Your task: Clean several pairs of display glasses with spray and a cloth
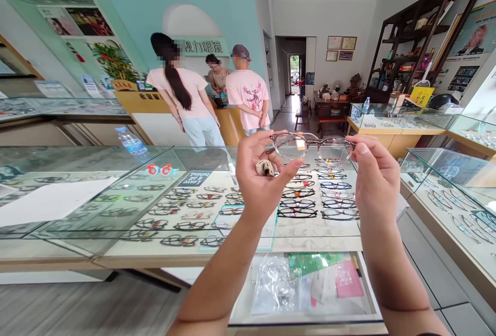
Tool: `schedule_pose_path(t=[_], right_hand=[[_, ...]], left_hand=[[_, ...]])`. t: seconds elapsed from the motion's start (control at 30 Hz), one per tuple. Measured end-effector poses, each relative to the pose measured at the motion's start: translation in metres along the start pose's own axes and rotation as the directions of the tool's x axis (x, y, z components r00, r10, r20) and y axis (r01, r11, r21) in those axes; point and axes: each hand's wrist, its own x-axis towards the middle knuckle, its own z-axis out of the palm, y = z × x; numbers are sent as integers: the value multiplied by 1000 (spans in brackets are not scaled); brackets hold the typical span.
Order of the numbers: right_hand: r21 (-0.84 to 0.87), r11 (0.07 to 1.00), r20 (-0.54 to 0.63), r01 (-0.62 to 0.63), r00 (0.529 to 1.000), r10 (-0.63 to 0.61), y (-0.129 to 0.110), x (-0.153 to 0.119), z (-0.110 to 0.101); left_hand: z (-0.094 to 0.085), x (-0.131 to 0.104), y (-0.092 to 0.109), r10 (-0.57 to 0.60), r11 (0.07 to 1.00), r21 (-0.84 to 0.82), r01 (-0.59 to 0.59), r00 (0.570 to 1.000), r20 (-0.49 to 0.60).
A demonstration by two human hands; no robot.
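Note:
A pair of eyeglasses with thin frames and clear round lenses is held up in front of me, above the glass display case. My left hand grips one side of it, the thumb below the lens and fingers behind. A crumpled beige cloth is tucked in that same hand. My right hand pinches the other end near the hinge between thumb and fingers. Inside the case under my hands lie rows of dark-framed eyeglasses.
An open drawer below the case holds plastic bags and a pink packet. White paper and a water bottle rest on the left glass top. Two people in pink shirts stand at a counter, another person behind it. More display cases stand right.

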Motion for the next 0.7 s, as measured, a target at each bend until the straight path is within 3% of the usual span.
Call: schedule_pose_path(t=[0.4, 0.7], right_hand=[[57, 986, 57, -155, 987, 152, 3, 1, 1], [64, 976, 103, -208, 974, 200, 6, 2, 3]], left_hand=[[1, 3, 9, 45, 992, -114, -50, 998, -43], [4, -2, 18, 51, 996, -73, -58, 994, -93]])
